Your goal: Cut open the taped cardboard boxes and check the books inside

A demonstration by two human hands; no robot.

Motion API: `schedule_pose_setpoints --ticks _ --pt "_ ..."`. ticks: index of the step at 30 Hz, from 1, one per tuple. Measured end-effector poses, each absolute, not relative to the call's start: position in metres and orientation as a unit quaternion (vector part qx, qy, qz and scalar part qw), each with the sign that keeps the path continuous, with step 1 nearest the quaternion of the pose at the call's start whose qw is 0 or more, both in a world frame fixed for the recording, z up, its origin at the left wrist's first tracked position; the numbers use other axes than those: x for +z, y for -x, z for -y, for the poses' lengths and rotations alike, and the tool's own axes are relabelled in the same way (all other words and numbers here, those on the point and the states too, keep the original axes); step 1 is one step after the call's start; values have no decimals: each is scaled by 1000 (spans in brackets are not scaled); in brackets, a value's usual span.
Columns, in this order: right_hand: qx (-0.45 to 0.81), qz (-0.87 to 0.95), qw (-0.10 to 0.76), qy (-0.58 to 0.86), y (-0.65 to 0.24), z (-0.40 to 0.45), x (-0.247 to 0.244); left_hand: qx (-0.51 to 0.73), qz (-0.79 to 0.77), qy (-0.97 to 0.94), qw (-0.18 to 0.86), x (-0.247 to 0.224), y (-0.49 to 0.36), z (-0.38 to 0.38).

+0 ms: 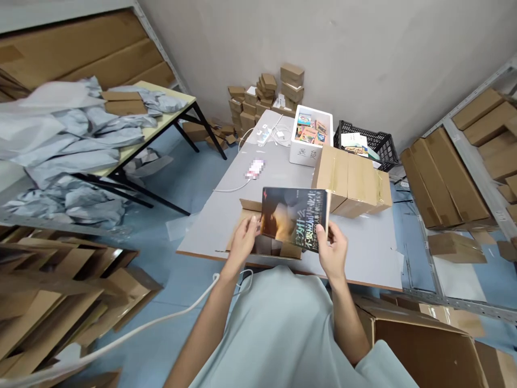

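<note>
Facing a wall (375, 59), left hand (242, 240) and right hand (334, 253) grip a book (291, 214) above tabletop (363, 245).

Clear tabletop left of cartons (332, 178).

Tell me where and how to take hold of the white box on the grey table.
Best to grip the white box by its opposite left and right rims, coming from above. It stands upright and open, and its walls rise around the books inside. The cardboard boxes crowd its front right corner, so the right-side grip should sit further back.
</note>
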State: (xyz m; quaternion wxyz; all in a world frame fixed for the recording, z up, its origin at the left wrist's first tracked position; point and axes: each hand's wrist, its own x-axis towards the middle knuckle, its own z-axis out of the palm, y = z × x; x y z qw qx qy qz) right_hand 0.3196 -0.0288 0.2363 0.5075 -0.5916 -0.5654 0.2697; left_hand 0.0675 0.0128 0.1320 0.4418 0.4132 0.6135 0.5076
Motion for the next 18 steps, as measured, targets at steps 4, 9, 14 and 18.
schedule_pose_setpoints --ticks 4,9,14,18 --pt "282 426 650 562 -306 33 222 529 -460 -311 642 177 -104 -34" --pt "377 384 687 489 -294 28 213 581 -442 -303 612 226 -159 -56" --pt "442 406 665 445 -313 15 221 625 -435 -317 565 260 -165 -79" --pt "468 411 659 421 -317 1 230 651 -407 -361 529 292 -158 -92"
